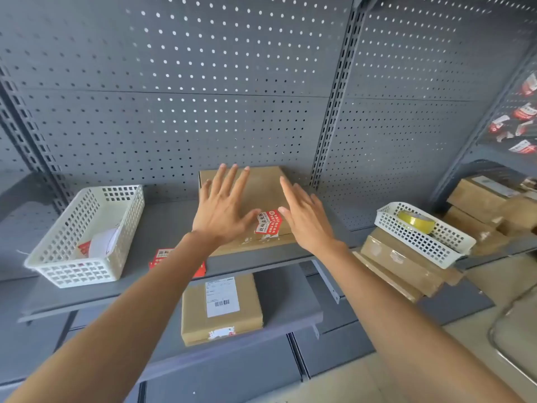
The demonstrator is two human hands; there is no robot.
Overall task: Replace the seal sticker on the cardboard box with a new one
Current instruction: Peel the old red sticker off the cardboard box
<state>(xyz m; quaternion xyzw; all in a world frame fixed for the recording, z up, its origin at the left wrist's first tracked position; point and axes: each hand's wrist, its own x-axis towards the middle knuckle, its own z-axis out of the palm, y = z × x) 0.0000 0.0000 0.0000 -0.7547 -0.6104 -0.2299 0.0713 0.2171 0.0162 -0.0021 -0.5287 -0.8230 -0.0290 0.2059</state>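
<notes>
1. Reaching up to the shelf, the person has both hands over the box, which lies flat with its back edge near the pegboard.
2. The left hand is spread, fingers fanned, and seems to rest palm-down on the lid. I judge it is there to steady the box while the seal is worked on.
3. The right hand is also open, fingers straight and together, pinching nothing. It seems to hover just above the lid's right side; whether it touches I cannot tell.
4. The sticker, red and white, sits between the two grips at the box's near edge, folding over onto the front face. It lies just beside the left thumb and just left of the right thumb, so either could start lifting an edge.
5. Its lower edge looks ragged, and the front face below shows pale scuffs.
6. Below the left wrist, more red stickers lie on the shelf, likely the fresh stock.
7. Farther left of the left grip stands a white basket with paper scraps, probably for waste. Well right of the right grip, another basket holds a tape roll.
</notes>
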